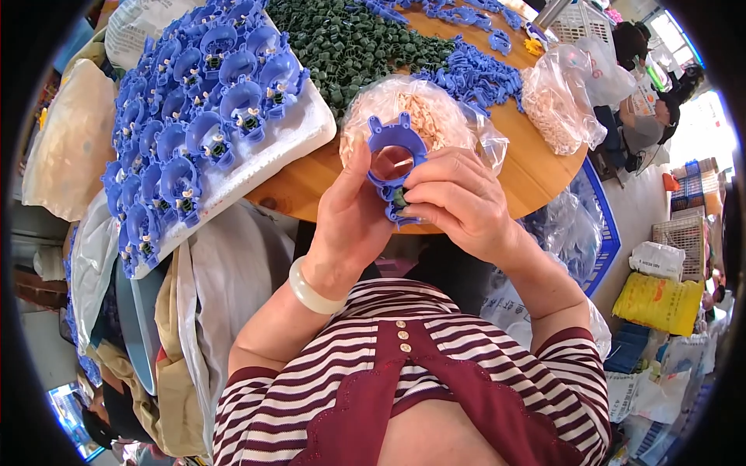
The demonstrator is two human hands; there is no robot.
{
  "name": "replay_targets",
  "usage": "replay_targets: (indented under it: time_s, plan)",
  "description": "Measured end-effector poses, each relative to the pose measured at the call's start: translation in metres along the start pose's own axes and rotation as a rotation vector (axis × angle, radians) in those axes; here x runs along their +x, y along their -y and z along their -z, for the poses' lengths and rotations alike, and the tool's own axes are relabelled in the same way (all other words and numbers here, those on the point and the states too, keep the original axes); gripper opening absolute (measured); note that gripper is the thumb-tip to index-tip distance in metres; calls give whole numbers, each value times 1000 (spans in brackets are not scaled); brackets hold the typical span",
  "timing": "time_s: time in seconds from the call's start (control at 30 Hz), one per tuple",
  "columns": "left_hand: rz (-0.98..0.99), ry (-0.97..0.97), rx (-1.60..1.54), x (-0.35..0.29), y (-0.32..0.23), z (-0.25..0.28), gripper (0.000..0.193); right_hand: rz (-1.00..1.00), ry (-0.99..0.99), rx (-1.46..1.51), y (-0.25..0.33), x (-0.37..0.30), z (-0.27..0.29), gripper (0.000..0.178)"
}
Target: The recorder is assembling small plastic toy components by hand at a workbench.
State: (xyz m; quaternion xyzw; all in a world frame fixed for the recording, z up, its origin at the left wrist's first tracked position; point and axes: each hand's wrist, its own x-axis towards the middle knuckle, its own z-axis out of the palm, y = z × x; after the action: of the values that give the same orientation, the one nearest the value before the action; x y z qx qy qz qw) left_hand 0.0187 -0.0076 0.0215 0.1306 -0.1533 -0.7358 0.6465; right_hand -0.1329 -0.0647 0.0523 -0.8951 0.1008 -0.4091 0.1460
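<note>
A blue plastic toy part (398,143) with a round ring and two small prongs on top is held up over the near edge of the table. My left hand (350,202) grips it from the left side, thumb along the ring. The fingers of my right hand (462,194) pinch at its lower end, where a small dark green piece (400,198) sits in the blue plastic. What else those fingertips hold is hidden. Directly behind the part lies a clear plastic bag (365,105) of small cream-coloured pieces.
On the left, a white foam board (303,128) bears rows of similar blue parts. Dark green pieces (342,54) and loose blue parts (482,78) are heaped on the round wooden table (536,186). Another bag of cream pieces (556,101) lies right. A blue crate (602,233) stands beyond the table.
</note>
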Motion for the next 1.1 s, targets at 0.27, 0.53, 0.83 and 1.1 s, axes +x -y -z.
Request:
replay_targets:
  time_s: [0.27, 0.53, 0.83, 1.1]
  plan:
    - [-26, -40, 26, 2, 2, -7, 47, 82, 10, -82, -5, -14, -2, 22]
    - [-114, -137, 181, 6, 10, 0, 44, -74, -15, -195, 4, -32, -10, 24]
    - [-81, -98, 146, 2, 16, 5, 40, -27, 47, -267, 0, -38, -12, 22]
    - [26, -75, 78, 0, 13, 1, 44, -95, 35, -207, 10, -35, -6, 22]
